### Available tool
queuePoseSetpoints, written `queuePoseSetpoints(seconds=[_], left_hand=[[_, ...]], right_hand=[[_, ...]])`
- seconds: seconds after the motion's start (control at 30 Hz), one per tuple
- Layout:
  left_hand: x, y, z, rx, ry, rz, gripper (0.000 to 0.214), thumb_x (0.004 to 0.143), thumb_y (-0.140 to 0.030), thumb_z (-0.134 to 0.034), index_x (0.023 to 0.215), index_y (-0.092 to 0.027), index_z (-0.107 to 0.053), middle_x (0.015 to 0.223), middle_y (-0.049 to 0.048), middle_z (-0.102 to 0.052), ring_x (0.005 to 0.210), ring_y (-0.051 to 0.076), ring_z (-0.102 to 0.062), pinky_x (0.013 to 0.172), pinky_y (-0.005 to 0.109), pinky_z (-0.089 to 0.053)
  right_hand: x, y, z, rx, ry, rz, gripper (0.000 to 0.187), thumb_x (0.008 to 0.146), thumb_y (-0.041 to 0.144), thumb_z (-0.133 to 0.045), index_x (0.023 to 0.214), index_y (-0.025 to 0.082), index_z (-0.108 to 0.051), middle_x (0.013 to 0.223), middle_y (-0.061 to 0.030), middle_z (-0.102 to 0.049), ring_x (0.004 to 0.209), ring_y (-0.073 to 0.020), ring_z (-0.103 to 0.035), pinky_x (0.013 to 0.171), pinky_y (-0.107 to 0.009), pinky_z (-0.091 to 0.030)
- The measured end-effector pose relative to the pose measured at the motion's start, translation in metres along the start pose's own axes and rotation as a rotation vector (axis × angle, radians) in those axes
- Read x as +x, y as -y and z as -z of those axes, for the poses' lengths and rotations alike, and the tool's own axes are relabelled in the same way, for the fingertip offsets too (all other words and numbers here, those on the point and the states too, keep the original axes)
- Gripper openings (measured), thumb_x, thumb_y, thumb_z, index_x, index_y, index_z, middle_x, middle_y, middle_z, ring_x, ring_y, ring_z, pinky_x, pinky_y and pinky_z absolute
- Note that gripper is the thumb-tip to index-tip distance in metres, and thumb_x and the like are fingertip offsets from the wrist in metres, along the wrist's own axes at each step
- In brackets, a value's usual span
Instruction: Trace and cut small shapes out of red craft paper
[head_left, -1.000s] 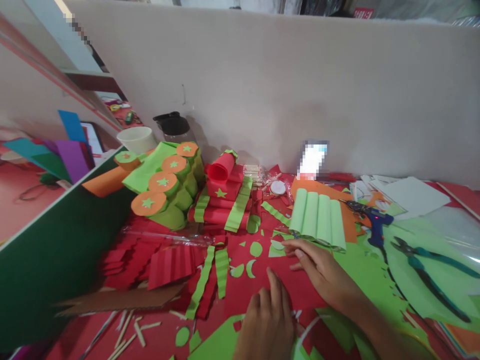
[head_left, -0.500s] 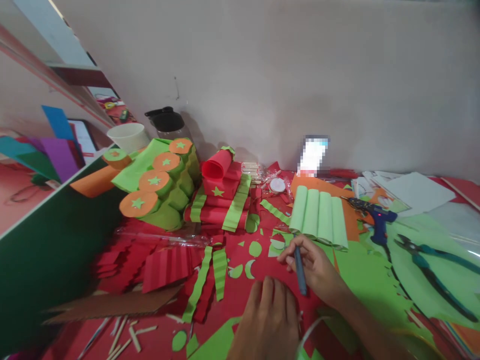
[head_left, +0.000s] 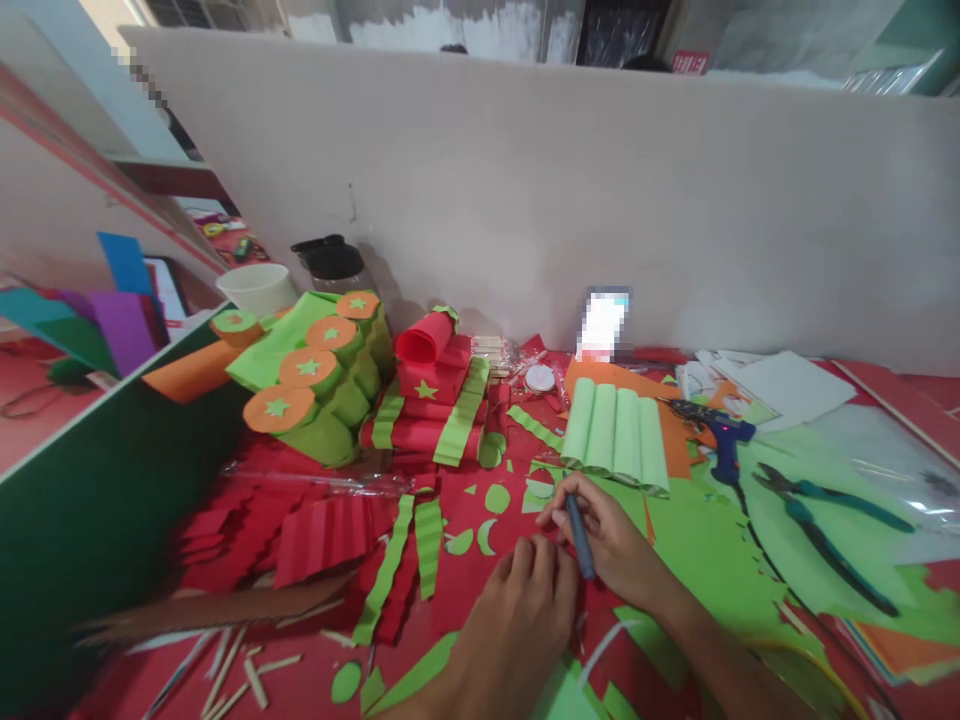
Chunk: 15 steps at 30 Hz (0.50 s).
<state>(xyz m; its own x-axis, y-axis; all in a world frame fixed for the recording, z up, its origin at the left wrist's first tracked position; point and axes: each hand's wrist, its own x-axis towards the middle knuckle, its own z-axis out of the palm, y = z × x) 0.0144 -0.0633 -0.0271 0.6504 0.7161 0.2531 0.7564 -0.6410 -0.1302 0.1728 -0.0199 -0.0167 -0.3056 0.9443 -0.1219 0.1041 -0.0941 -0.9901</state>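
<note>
My right hand (head_left: 611, 535) grips a dark blue-grey pen (head_left: 579, 540), its body slanting down toward me; the tip is hidden by the fingers. Beside it my left hand (head_left: 517, 620) lies palm down on the red surface (head_left: 450, 580), fingers laid forward, with nothing visible in them. Small green paper scraps lie just ahead, among them a round piece (head_left: 496, 499) and a crescent (head_left: 487, 537). Beyond my right hand stands a row of light green paper rolls (head_left: 615, 435). A red paper model (head_left: 427, 385) with green pleated strips sits farther left.
Green-and-orange paper cylinders (head_left: 322, 390) with stars stand at the left, near a green panel (head_left: 97, 480). At the right lie a blue glue gun (head_left: 724, 440) and teal-handled pliers (head_left: 817, 515). A lit phone (head_left: 604, 325) leans against the back wall (head_left: 487, 200).
The view has tilted up, showing the area over the wall. My left hand has come closer to the right hand. The pen stays in my right hand.
</note>
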Motion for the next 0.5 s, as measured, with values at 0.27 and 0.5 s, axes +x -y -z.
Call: queuePoseSetpoints(seconds=[0.27, 0.5], left_hand=[[0.005, 0.005, 0.004, 0.029, 0.032, -0.022, 0.034, 0.088, -0.017, -0.055, 0.122, -0.012, -0.056, 0.103, 0.0097, -0.064, 0.085, 0.022, -0.062, 0.067, 0.032, -0.055], [0.015, 0.031, 0.025, -0.058, 0.189, -0.003, 0.051, 0.081, -0.001, -0.051, 0.130, -0.012, -0.043, 0.104, 0.0090, -0.062, 0.089, 0.020, -0.062, 0.069, 0.026, -0.048]], right_hand=[[0.000, -0.002, 0.001, -0.012, 0.007, 0.059, 0.011, 0.092, 0.032, -0.056, 0.094, 0.022, -0.051, 0.094, -0.0024, -0.065, 0.083, -0.0162, -0.062, 0.079, -0.029, -0.050], [0.000, -0.006, -0.001, 0.003, 0.026, 0.106, 0.021, 0.079, 0.014, -0.063, 0.090, 0.022, -0.047, 0.082, 0.0038, -0.056, 0.073, -0.0132, -0.057, 0.068, -0.023, -0.049]])
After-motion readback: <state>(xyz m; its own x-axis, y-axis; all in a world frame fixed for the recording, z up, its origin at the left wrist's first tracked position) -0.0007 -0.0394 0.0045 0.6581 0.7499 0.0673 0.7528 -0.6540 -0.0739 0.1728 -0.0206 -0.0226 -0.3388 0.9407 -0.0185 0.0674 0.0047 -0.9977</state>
